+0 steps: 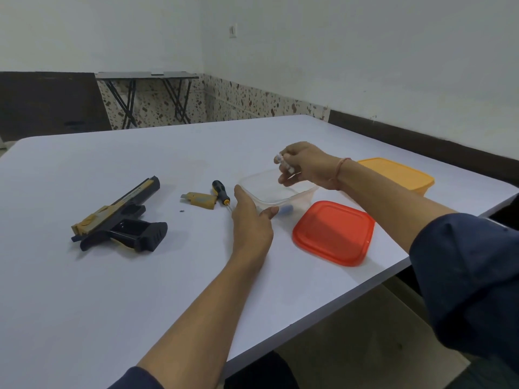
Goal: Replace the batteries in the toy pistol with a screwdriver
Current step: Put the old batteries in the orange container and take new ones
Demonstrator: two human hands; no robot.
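Observation:
The black and gold toy pistol [118, 217] lies on its side at the left of the white table [84, 290], its grip compartment uncovered. Its gold battery cover [200, 199] lies to the right, beside a black and yellow screwdriver [221, 191] and a tiny screw [181, 211]. My right hand [303, 165] hovers over a clear plastic container [297, 195] and pinches small batteries [284, 163]. My left hand [251, 217] holds the container's near left corner with thumb and fingers. A blue battery [286, 210] shows through the container wall.
A red lid [334, 233] lies on the table right of my left hand. A closed orange container [398, 175] stands at the far right near the table edge. A folding table [148, 96] stands against the far wall.

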